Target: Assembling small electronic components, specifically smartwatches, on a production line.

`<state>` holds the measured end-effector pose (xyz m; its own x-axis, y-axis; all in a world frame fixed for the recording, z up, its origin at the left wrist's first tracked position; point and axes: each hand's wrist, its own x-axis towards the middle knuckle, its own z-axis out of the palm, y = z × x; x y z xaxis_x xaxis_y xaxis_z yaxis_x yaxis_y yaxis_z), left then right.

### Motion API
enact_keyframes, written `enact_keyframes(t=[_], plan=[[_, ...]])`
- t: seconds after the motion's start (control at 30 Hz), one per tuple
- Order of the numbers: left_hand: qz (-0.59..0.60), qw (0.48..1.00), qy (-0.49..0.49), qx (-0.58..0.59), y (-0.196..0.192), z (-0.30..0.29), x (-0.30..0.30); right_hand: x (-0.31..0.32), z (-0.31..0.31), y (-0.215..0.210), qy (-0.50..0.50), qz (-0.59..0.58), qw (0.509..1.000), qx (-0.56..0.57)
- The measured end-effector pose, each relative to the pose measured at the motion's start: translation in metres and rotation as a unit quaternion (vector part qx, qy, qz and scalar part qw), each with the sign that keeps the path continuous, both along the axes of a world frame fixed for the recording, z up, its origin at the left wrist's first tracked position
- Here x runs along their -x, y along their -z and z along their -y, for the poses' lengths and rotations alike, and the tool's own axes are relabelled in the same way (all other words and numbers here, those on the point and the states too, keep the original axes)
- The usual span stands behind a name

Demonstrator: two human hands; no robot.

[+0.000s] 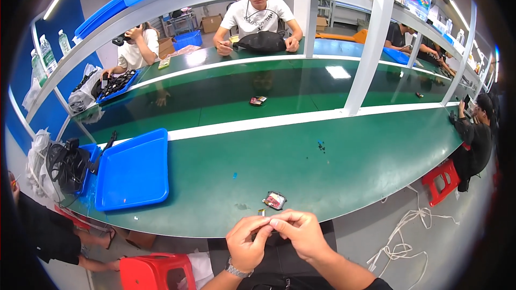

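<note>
My left hand (248, 244), with a metal-banded watch (237, 269) on its wrist, is at the near edge of the green table. Its fingers are pinched and meet the fingertips of my right hand (302, 234). Whatever sits between the two pinches is too small or hidden to make out. Just beyond the fingertips lies a small dark-cased piece (275, 200) with a red and white face. A tiny yellow and dark bit (262, 212) shows between it and my left hand.
A blue tray (134, 172) lies at the left, beside bagged black cables (65, 166). Tiny dark bits (321, 146) dot the green tabletop (376, 150). A white-edged conveyor carries another small piece (258, 101). Red stools (153, 273) stand below; several people sit around. A white post (371, 43) rises ahead.
</note>
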<state>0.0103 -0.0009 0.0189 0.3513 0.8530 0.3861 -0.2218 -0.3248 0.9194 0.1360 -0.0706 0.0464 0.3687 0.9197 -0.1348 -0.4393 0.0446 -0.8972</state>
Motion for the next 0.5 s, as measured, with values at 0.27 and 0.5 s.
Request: enact_keyframes(t=[0.27,0.5], plan=[[-0.020,1.000,0.013,-0.002,0.008,0.011,0.029,0.025,0.022,0.001,-0.037,-0.021,0.996,0.079],[-0.007,0.999,-0.039,-0.012,0.003,-0.003,0.032,0.006,0.003,-0.024,-0.014,0.403,0.915,0.009]])
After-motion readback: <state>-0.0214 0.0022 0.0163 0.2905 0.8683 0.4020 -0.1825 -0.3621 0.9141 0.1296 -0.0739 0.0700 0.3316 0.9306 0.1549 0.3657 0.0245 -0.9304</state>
